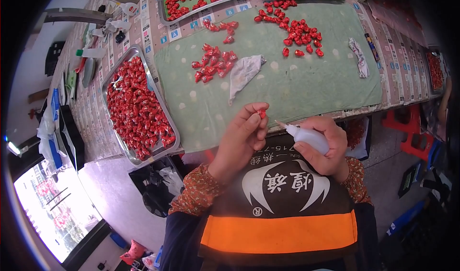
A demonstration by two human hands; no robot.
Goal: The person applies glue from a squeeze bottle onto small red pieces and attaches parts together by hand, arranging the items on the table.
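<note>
Small red ornament [261, 113], pinched in the grip of the left hand [242, 139] between thumb and forefinger, above the wearer's lap near the edge of the desk [91, 113]; seemingly a bead, though too small to tell. It should handle as light, stiff and slick, best taken by its sides with the fingertips. The right hand [334, 151] wraps a white squeeze bottle [309, 139], its nozzle pointing towards the ornament; the walls look soft, so the body suits a gentle hold. Containers: one metal tray [154, 158], heaped with red pieces, to the wearer's left; a second metal tray [211, 9], green-lined and sparsely filled, beyond the green cloth [191, 113].
</note>
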